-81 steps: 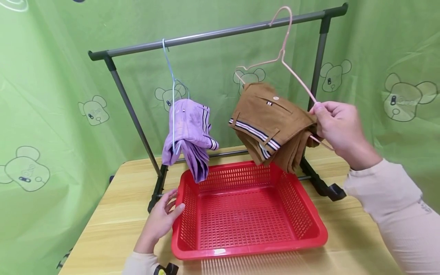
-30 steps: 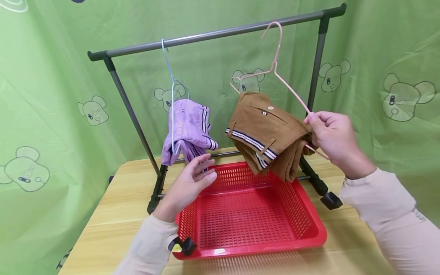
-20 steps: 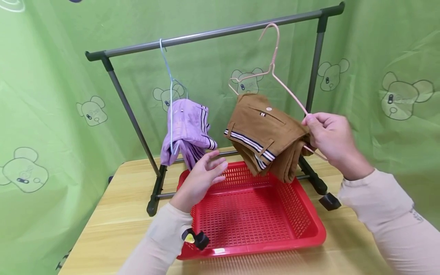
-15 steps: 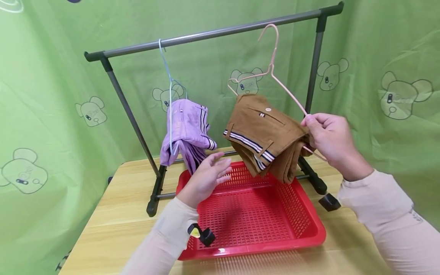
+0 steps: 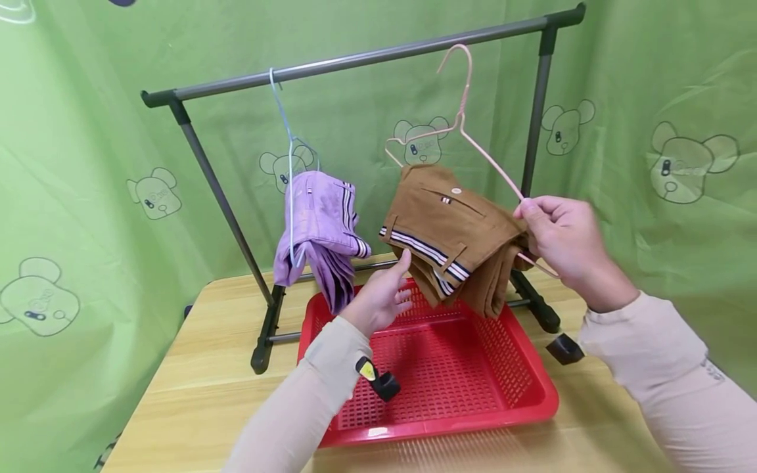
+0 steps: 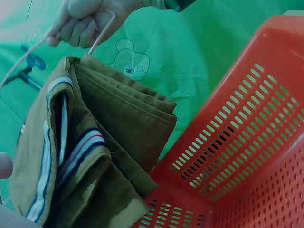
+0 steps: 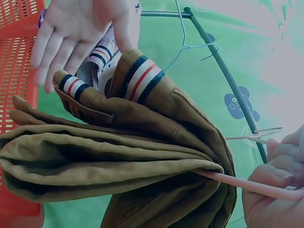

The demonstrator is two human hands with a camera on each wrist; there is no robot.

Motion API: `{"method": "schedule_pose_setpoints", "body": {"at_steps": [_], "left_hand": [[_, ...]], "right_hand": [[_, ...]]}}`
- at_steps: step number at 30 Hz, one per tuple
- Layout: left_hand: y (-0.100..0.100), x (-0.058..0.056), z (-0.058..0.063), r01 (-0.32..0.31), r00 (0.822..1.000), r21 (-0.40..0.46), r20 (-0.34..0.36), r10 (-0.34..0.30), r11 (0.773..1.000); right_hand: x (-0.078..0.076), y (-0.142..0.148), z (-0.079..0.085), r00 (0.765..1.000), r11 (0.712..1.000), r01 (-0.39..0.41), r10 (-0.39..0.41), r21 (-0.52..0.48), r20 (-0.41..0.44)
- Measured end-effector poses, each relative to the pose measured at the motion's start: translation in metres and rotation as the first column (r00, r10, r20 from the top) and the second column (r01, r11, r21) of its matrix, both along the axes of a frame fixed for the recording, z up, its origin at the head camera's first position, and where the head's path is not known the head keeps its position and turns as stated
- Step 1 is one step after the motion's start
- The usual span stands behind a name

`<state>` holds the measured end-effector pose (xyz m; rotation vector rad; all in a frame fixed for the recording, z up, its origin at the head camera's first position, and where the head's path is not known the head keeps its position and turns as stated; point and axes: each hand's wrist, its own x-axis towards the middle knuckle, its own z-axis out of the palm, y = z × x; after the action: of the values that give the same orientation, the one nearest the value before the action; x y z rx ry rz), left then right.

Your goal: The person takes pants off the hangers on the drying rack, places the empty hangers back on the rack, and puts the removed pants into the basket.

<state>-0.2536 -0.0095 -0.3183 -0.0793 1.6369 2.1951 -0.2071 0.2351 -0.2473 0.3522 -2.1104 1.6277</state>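
My right hand (image 5: 570,243) pinches the right side of a pink wire hanger (image 5: 492,159). Folded brown trousers (image 5: 443,220) with a striped waistband lie over the hanger's lower bar, tilted, above the basket. The hanger's hook is off the rail, a little below it. My left hand (image 5: 381,299) is just left of the trousers' waistband; the right wrist view shows its palm and straight fingers (image 7: 59,52), with the thumb close to the waistband. Whether it touches the cloth I cannot tell. Purple trousers (image 5: 319,210) hang on a blue hanger (image 5: 291,197) at the left.
A grey clothes rack with a top rail (image 5: 355,62) stands on the wooden table (image 5: 195,368). In front of it sits a red perforated basket (image 5: 461,425), partly beneath the brown trousers. Green curtain (image 5: 627,79) with bear drawings surrounds the table.
My left hand has left the basket's left rim and moved up and right to the brown trousers. The right hand has lowered the pink hanger slightly leftward; its hook came down from the rail's height.
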Motion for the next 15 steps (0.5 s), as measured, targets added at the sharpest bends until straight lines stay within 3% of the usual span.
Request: {"method": "schedule_pose_setpoints", "body": {"at_steps": [8,15], "left_hand": [[0.014,-0.012,-0.014,-0.005,0.996,-0.001,0.085,0.005,1.000],[0.032,-0.019,-0.024,-0.014,0.988,0.062,0.151,0.004,0.998]], "right_hand": [[0.001,0.001,0.000,1.000,1.000,-0.015,0.015,0.020,-0.009],[0.004,0.002,0.000,0.999,0.999,-0.043,0.043,-0.012,-0.009]]}}
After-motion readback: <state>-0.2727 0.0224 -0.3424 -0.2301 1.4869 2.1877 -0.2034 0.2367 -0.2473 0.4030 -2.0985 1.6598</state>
